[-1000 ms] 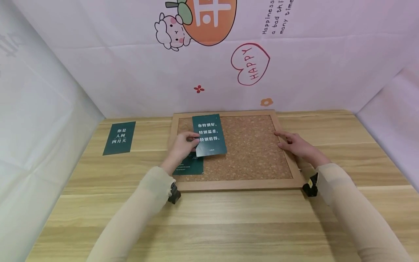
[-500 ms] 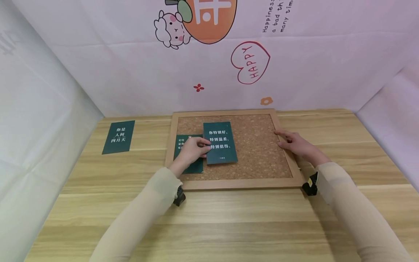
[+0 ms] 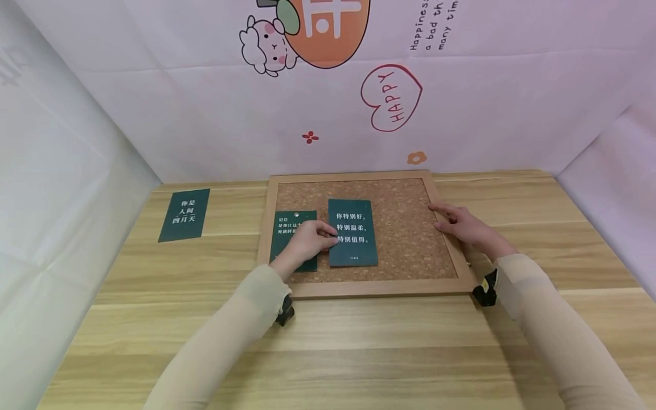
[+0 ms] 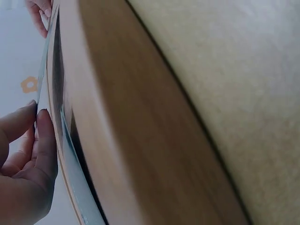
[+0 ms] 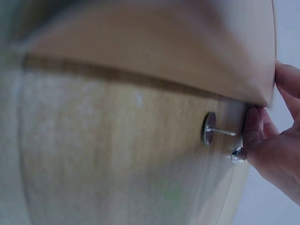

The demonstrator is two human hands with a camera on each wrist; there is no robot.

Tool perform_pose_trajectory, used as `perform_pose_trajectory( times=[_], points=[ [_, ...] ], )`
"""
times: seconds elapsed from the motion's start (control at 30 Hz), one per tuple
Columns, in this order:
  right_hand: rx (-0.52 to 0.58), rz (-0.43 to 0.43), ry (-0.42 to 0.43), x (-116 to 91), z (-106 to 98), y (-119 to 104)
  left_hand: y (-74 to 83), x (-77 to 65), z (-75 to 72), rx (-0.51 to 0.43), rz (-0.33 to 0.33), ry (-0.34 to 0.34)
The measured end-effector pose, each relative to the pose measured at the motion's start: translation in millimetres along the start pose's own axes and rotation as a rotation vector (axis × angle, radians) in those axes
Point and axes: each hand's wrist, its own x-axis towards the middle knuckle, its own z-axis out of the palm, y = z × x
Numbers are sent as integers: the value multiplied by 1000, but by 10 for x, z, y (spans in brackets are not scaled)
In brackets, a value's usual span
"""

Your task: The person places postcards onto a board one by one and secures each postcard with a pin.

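Note:
My left hand (image 3: 308, 241) pinches the left edge of a dark green card (image 3: 355, 250) with white Chinese lettering, over the middle of the corkboard (image 3: 410, 233). In the left wrist view its thumb and fingers (image 4: 46, 140) close on the thin edge of that card. Left of it on the cork lies another green card (image 3: 282, 242), a tack (image 3: 296, 214) at its top, partly hidden by my left hand. My right hand (image 3: 468, 228) holds the board's right wooden frame. Seen from the right wrist, thumb and fingers (image 5: 253, 125) lie against the frame's edge.
A third green card (image 3: 185, 215) lies on the wooden table (image 3: 328, 347) to the left. Close to the right hand are a thumbtack (image 5: 209, 129), point outward, and another shiny tack (image 5: 238, 155). A white printed cloth (image 3: 215, 131) stands behind the board.
My left hand has carried the green card right and toward me over the cork, off the pinned card, and it now looks straighter. The right hand stays on the frame.

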Motion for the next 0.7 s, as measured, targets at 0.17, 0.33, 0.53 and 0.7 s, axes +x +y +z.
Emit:
perform_pose_trajectory(
  times=[0.17, 0.33, 0.53, 0.7],
  points=[
    [3, 4, -2, 3, -1, 4, -7, 2, 21, 22, -13, -4],
    [4, 8, -3, -4, 1, -10, -11, -4, 31, 53, 3, 1],
    [8, 9, 0, 2, 4, -6, -27, 15, 56, 100, 23, 11],
    [9, 6, -3, 9, 0, -4, -18, 25, 66, 146, 65, 25]
  ],
)
